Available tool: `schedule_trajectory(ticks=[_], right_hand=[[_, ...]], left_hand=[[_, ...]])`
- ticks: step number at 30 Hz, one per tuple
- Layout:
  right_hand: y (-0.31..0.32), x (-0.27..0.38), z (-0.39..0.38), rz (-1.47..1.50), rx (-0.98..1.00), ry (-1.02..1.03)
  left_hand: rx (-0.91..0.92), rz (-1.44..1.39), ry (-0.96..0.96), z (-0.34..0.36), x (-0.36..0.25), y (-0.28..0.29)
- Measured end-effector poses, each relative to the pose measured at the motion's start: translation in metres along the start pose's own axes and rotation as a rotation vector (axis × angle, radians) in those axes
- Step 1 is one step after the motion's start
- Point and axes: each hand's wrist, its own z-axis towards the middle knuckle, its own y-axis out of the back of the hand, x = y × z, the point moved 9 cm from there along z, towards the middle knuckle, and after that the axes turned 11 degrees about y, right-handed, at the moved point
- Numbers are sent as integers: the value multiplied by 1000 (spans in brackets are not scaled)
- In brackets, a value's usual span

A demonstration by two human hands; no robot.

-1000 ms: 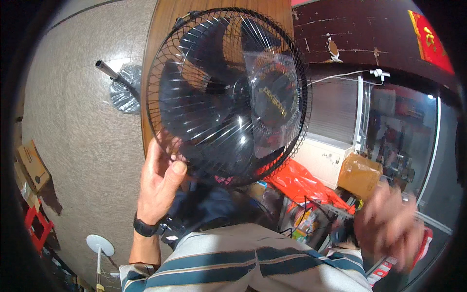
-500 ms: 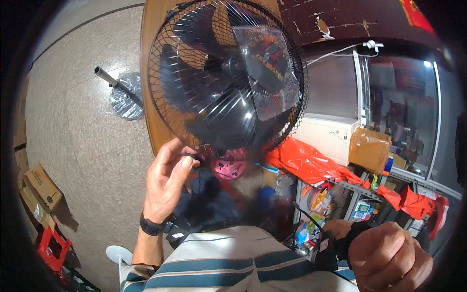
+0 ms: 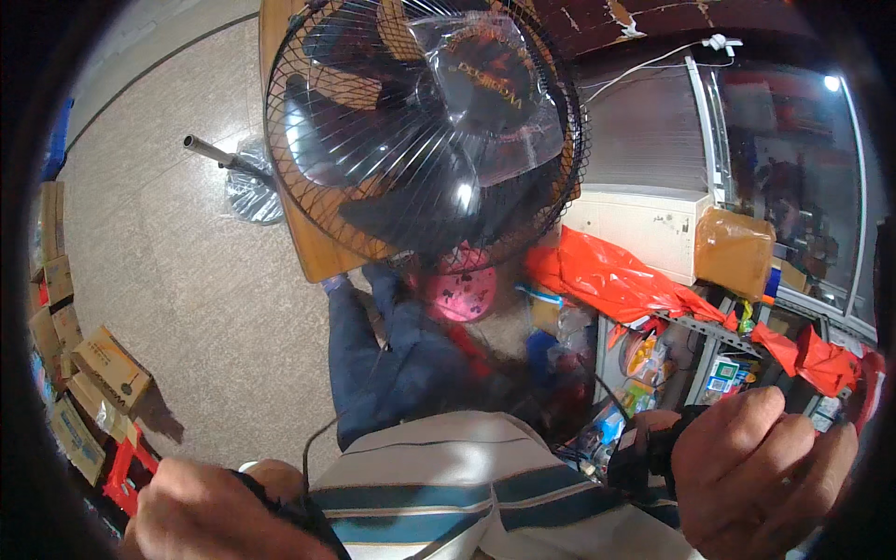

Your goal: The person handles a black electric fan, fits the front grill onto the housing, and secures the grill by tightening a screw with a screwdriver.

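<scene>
We see a round black wire-caged fan [image 3: 317, 233], a clear plastic sleeve [image 3: 537, 145] across its front, on a brown wooden table [image 3: 322, 266], ahead of and between two bare hands. The left hand [image 3: 210, 513], blurred at the lower edge, bends inward, though we cannot tell its grip. The right hand [image 3: 765, 471] shows fingers folded tightly in; whether they enclose anything, we cannot see. Both are well apart from the cage, touching none of it, and we cannot call either nearer. The round cage offers us no long axis; its front grille faces us. Left of the table, we find a metal pole [image 3: 210, 150] rising at a slant from a plastic-wrapped round base [image 3: 252, 194].
</scene>
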Motion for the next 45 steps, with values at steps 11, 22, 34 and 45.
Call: schedule_trajectory(ticks=[11, 22, 34, 45], right_hand=[[51, -43, -76, -110, -517, 7], [45, -280, -211, 453, -1168, -543], [41, -287, -171, 280, -1113, -521], [50, -296, -181, -25, -1218, -630]], left_hand=[[-23, 43, -214, 13, 0, -9], [-134, 174, 815, -5, 255, 50], [-32, 73, 774, 23, 283, 34], [-87, 177, 701, 31, 285, 30]])
